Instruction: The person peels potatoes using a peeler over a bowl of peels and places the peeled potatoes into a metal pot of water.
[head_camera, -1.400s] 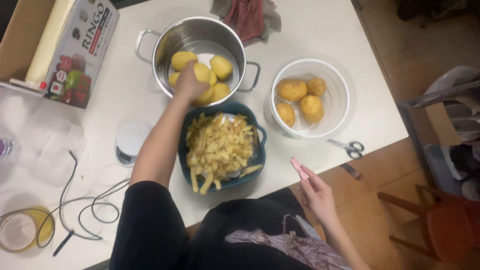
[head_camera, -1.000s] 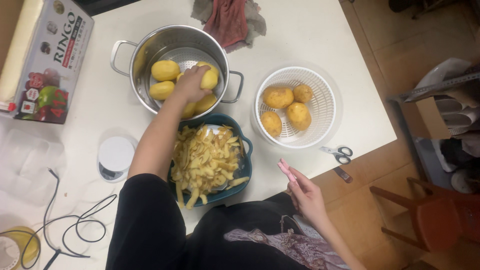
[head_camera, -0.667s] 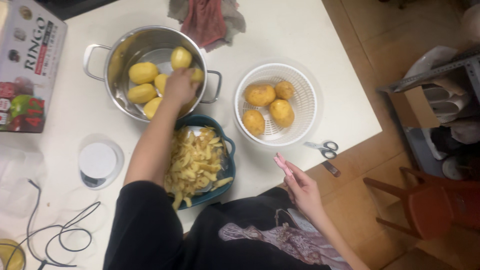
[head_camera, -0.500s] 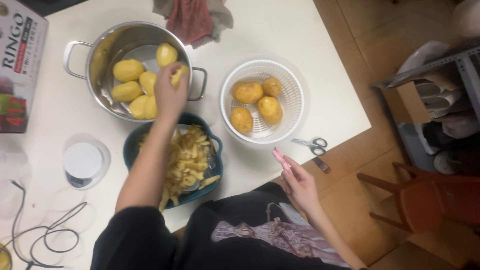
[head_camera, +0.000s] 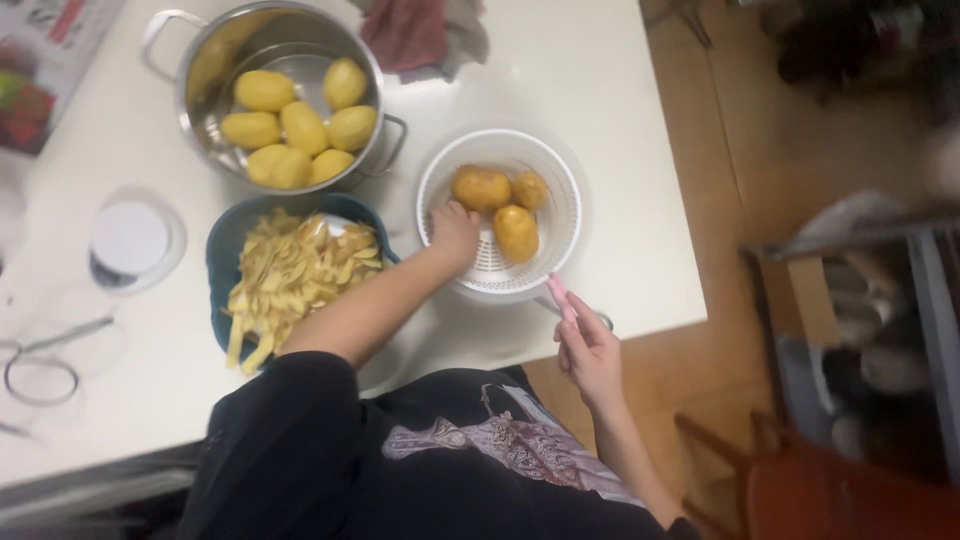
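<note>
White colander (head_camera: 560, 165) | left hand (head_camera: 455, 235) inside | steel pot (head_camera: 195, 60), peel bowl (head_camera: 225, 240) beside

Six peeled yellow potatoes (head_camera: 290, 125) lie in the one steel pot (head_camera: 190, 85), which has two handles. Just right of that pot sits one white colander (head_camera: 560, 235) holding three unpeeled brown potatoes (head_camera: 500, 205). Directly in front of the pot stands one blue bowl (head_camera: 222, 250) heaped with potato peelings (head_camera: 295, 280), too many strips to count. Left of the bowl, and so front-left of the pot, is one round white lidded container (head_camera: 130, 238). Behind the pot, to its right, lies one reddish cloth (head_camera: 405, 30). Two hands show: the left hand (head_camera: 455, 232) in the colander, the right hand (head_camera: 590, 350) with one pink peeler (head_camera: 560, 297).
</note>
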